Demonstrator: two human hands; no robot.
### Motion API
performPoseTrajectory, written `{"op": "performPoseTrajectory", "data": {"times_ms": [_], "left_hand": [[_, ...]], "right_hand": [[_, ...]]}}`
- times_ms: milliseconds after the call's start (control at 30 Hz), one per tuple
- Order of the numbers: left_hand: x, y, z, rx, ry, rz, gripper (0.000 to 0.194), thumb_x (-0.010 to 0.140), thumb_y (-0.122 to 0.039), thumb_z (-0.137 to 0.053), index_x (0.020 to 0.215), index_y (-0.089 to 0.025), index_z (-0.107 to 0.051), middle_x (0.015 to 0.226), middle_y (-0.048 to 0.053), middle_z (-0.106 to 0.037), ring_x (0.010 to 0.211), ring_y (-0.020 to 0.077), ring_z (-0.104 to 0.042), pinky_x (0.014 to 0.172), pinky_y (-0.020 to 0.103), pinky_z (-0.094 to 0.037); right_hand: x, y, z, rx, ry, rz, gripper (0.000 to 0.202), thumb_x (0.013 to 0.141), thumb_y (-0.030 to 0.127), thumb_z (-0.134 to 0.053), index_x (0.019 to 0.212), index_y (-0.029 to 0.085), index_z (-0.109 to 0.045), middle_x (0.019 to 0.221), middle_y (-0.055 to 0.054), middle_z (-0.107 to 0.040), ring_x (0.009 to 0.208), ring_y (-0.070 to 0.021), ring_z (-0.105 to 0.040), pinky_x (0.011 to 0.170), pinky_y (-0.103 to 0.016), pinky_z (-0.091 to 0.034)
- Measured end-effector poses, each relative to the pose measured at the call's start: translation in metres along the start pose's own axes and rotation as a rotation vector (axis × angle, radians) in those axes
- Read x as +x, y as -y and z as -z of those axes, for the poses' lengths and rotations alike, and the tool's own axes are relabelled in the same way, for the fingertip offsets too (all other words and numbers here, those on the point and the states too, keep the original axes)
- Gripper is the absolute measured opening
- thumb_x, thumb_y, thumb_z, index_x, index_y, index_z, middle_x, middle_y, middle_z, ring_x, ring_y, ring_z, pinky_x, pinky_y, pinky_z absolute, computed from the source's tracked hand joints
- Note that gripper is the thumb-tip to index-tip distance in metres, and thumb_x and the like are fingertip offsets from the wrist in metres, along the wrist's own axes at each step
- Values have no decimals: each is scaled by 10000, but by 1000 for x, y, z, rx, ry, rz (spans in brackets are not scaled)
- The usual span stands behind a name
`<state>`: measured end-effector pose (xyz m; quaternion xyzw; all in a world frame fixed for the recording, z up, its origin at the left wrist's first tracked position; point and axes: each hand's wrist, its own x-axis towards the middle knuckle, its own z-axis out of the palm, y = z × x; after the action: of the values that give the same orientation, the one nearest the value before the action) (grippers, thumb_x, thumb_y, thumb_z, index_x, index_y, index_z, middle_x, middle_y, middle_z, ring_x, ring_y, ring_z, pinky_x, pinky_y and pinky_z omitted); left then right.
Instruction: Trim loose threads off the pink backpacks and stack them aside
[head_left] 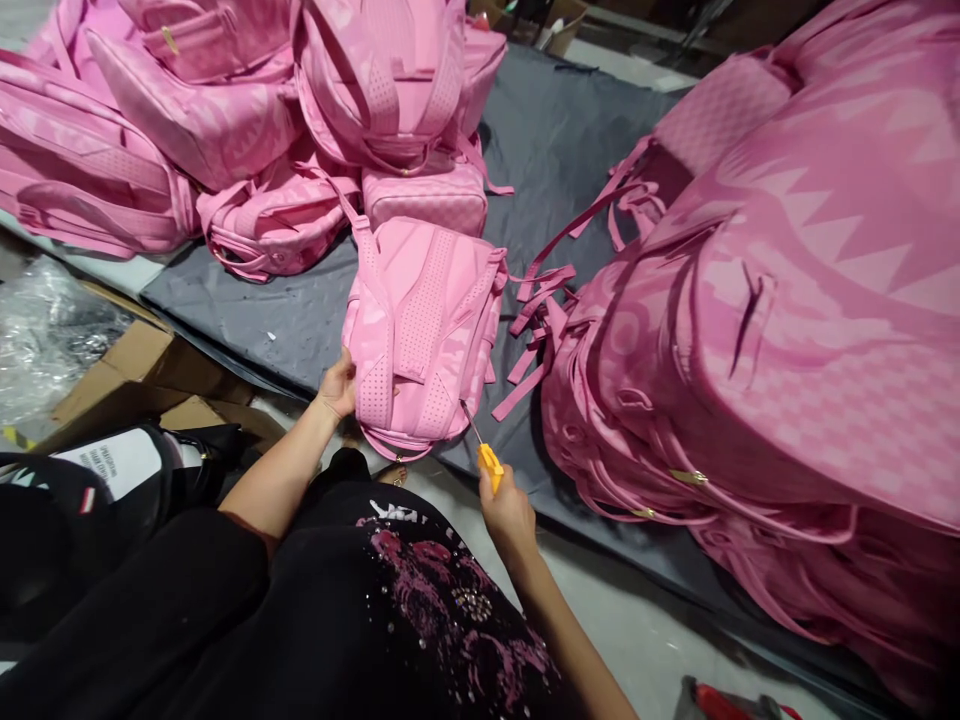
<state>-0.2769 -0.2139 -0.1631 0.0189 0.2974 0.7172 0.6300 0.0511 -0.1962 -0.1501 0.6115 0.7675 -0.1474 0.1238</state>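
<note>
A small pink backpack (420,320) lies at the near edge of the grey-covered table, its straps and padded back facing up. My left hand (339,388) grips its lower left side, the fingers partly hidden by the bag. In my right hand (508,503) is a tool with a yellow handle (490,466) and a thin metal shaft. The tip of the shaft touches the backpack's lower right corner, by the strap end. What kind of tool it is I cannot tell for sure.
Several pink bags (225,110) are heaped at the back left. A large pile of pink backpacks (750,330) covers the right of the grey table cover (555,120). Cardboard boxes (142,355), clear plastic (49,330) and a black bag (112,500) are at the left.
</note>
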Motion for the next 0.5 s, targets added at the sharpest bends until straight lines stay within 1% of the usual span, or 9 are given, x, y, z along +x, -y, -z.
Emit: {"op": "performPoseTrajectory", "data": {"times_ms": [100,200,233,300,367,400,433,467,500], "left_hand": [[-5,0,0,-7,-5,-8,635,906,-621,-461,1292,-126,-559,1100,171,-709,1163,326,-621,1020,554,-463],[-9,2,-3,-27,0,-18,624,904,-593,-492,1279,-99,-565,1089,180,-708,1163,321,-623,1040,516,-458],[-10,2,-5,-33,-1,-21,609,906,-575,-504,1274,-94,-567,1081,179,-710,1158,318,-626,1043,507,-458],[-10,3,-12,-26,-27,-25,566,904,-536,-533,1247,-89,-580,1055,173,-716,1140,319,-634,1038,499,-464],[-12,5,-19,38,-96,-39,517,881,-490,-587,1200,-83,-602,1039,174,-717,1141,331,-629,1035,497,-465],[-15,8,-22,119,-154,-65,500,858,-464,-626,1180,-82,-610,1047,178,-714,1162,343,-613,1041,497,-458],[-19,12,-24,247,-221,-114,497,826,-437,-669,1176,-88,-613,1076,182,-707,1199,358,-585,1054,504,-443],[-25,17,-25,428,-284,-189,522,791,-411,-710,1199,-102,-604,1138,185,-689,1257,374,-536,1077,517,-413],[-31,24,-25,658,-326,-285,583,757,-387,-744,1250,-123,-580,1236,186,-649,1331,390,-457,1108,537,-365]], "right_hand": [[-26,-20,0,90,26,18,359,1012,427,-300,1147,190,-534,807,-84,-715,741,-229,-701,593,-270,-401],[-52,-34,-3,115,117,64,328,1010,422,-302,1111,224,-543,753,-49,-705,702,-226,-699,562,-262,-387],[-56,-33,-4,96,153,94,314,1011,418,-311,1096,227,-545,741,-41,-703,706,-225,-703,556,-257,-376],[-56,-25,-6,28,208,169,296,1016,408,-328,1068,218,-549,736,-38,-703,728,-220,-712,550,-246,-357],[-47,-10,-7,-59,203,232,280,1022,381,-343,1072,193,-545,775,-58,-712,753,-213,-721,550,-237,-351],[-41,-2,-7,-99,183,253,274,1024,367,-349,1079,178,-540,792,-72,-714,761,-211,-723,552,-234,-354],[-36,4,-6,-128,163,266,271,1026,355,-353,1086,165,-536,803,-86,-715,765,-210,-724,554,-231,-361],[-32,10,-5,-145,150,269,269,1026,349,-357,1093,156,-532,813,-97,-716,770,-209,-725,557,-231,-369],[-30,15,-3,-145,154,271,274,1026,352,-360,1100,150,-529,821,-105,-717,779,-209,-726,564,-230,-380]]}}
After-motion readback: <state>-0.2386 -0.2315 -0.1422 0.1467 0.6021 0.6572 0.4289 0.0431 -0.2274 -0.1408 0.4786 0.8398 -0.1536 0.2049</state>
